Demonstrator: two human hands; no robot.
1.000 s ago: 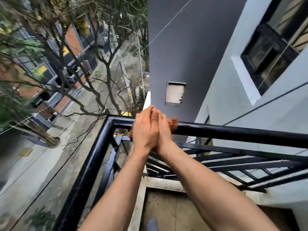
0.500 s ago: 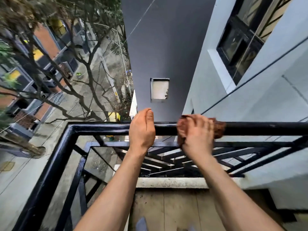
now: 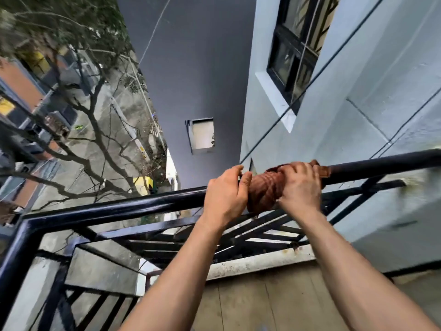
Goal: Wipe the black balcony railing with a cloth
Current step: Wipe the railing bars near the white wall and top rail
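Observation:
The black balcony railing [image 3: 124,207] runs from a corner at the lower left up to the right wall. A reddish-brown cloth [image 3: 265,192] is wrapped around its top bar, right of centre. My right hand [image 3: 299,189] grips the cloth around the bar. My left hand [image 3: 225,197] curls over the bar just left of the cloth, its fingertips touching the cloth's edge. The bar under both hands is hidden.
A pale blue wall [image 3: 358,120] with a dark window [image 3: 296,44] meets the rail on the right. Slanted black bars [image 3: 191,237] fill the frame below the rail. Beyond lie a dark grey wall [image 3: 198,68], bare trees [image 3: 78,96] and a street far below. The balcony floor [image 3: 262,302] is at my feet.
Both hands have slid rightward along the top bar with the cloth. The gap between them has closed, so my left hand now touches the cloth. The view has swung to the left.

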